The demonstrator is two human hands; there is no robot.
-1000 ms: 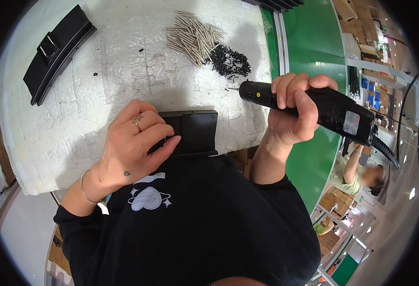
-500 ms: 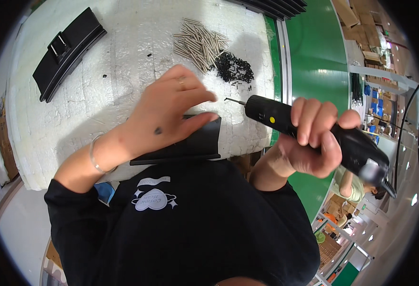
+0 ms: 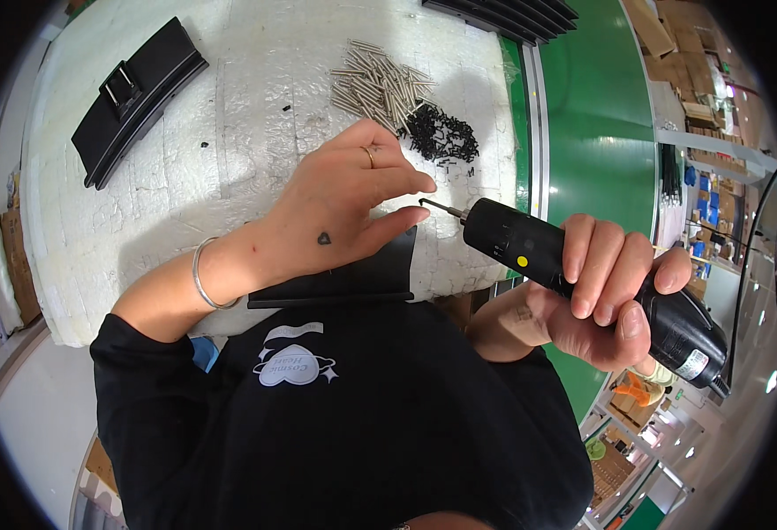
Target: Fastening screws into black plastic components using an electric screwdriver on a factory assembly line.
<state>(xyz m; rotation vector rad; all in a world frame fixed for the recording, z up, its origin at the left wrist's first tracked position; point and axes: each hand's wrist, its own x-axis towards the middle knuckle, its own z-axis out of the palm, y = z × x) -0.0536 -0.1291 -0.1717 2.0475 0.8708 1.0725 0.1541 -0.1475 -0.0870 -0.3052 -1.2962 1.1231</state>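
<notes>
My right hand (image 3: 607,291) is wrapped round a black electric screwdriver (image 3: 516,243), whose thin bit points left. On the tip of the bit sits a small black screw (image 3: 422,202). Thumb and forefinger of my left hand (image 3: 344,194) are spread apart beside that tip, with nothing visible between them. Beneath my left hand, at the table's near edge, lies a black curved panel (image 3: 380,276), partly covered by the hand. Beyond my fingers are a heap of black screws (image 3: 441,132) and a pile of silver metal pins (image 3: 380,84).
A second black curved panel (image 3: 137,102) with two silver pins on it lies at the far left of the white-covered table (image 3: 247,88). Black ribbed parts (image 3: 512,18) stand at the far edge. Two loose black bits lie mid-table. Green floor (image 3: 596,115) runs along the right.
The screwdriver and my right hand have moved slightly down and right. My left hand has shifted a little right, its fingertips staying near the bit. The whole view has shifted slightly.
</notes>
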